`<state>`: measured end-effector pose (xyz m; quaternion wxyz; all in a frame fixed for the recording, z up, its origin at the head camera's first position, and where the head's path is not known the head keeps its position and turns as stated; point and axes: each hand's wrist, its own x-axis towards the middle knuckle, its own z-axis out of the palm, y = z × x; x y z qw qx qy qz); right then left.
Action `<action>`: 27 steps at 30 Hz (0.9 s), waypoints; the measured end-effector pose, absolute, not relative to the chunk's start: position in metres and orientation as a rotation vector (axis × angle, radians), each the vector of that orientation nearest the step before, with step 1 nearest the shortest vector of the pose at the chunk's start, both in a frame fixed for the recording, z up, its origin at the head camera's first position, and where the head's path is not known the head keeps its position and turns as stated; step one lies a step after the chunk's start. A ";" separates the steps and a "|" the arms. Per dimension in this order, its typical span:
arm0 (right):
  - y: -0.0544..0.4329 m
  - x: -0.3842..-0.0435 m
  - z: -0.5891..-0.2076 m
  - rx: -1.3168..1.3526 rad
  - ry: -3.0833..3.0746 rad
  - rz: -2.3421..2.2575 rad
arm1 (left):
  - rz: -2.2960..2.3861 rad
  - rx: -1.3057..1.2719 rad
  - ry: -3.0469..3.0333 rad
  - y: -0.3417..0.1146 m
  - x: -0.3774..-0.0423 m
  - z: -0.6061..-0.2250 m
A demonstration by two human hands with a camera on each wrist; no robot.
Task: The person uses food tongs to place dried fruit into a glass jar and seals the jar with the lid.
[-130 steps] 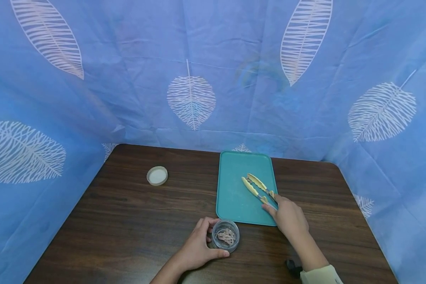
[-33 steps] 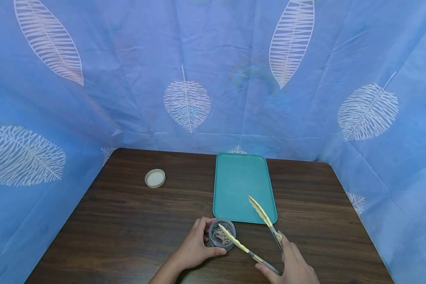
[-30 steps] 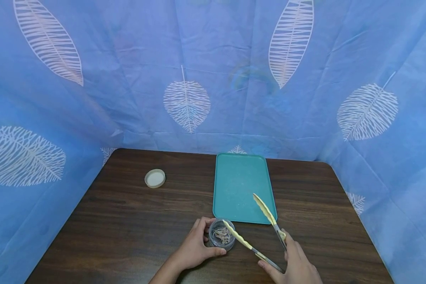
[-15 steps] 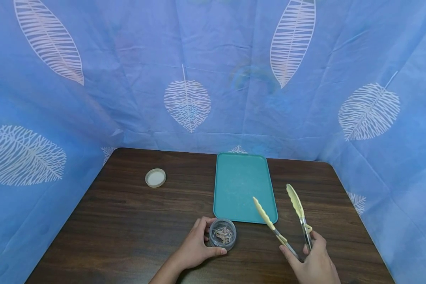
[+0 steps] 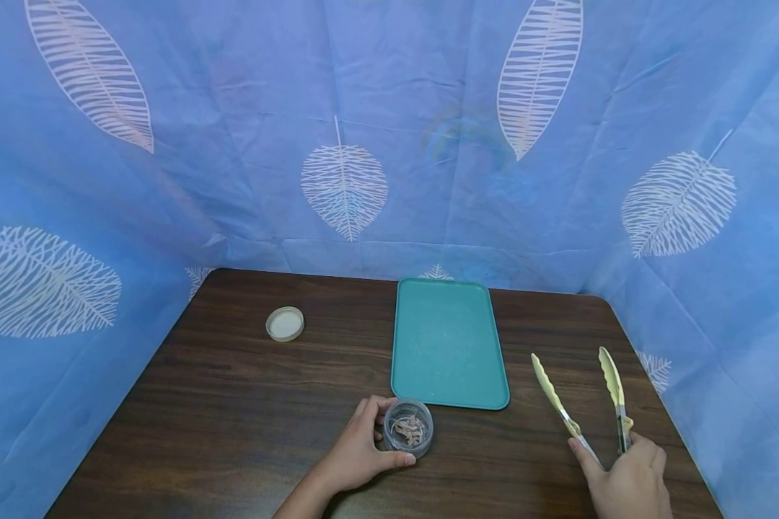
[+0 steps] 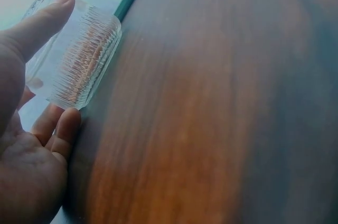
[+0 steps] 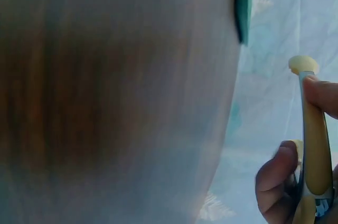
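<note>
My left hand (image 5: 360, 453) holds a small clear glass jar (image 5: 390, 445) at the front middle of the table, thumb and fingers round its side. Pale, thin strips (image 5: 410, 430) lie in the bottom of the jar. The left wrist view shows the ribbed wall of the jar (image 6: 87, 55) with the thumb across it. Over the table's right side, my right hand (image 5: 631, 481) grips a pair of tongs (image 5: 557, 406) with pale yellow tips. Their arms are spread wide with nothing between them. In the right wrist view the tongs' handle (image 7: 316, 150) sits between thumb and fingers.
A teal tray (image 5: 451, 342) with a low rim lies beyond the jar, bare on top. The round jar lid (image 5: 285, 324) rests at the back left of the dark wooden table (image 5: 247, 404). Blue cloth (image 5: 389, 86) with white leaf prints hangs behind and at both sides.
The right hand has lifted the tongs off the tray, brought one tip over the jar, then carried them right, past the tray. The left hand keeps its hold on the jar.
</note>
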<state>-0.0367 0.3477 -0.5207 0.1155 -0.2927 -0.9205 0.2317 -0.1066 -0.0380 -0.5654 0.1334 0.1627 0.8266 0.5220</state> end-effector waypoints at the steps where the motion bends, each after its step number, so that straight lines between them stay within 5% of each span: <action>1: 0.351 -0.037 -0.523 -0.853 -2.707 0.664 | 1.514 0.470 2.398 -0.038 -0.107 -0.565; 27: 0.371 -0.035 -0.558 -0.903 -2.906 0.359 | 1.510 0.462 2.395 -0.040 -0.106 -0.565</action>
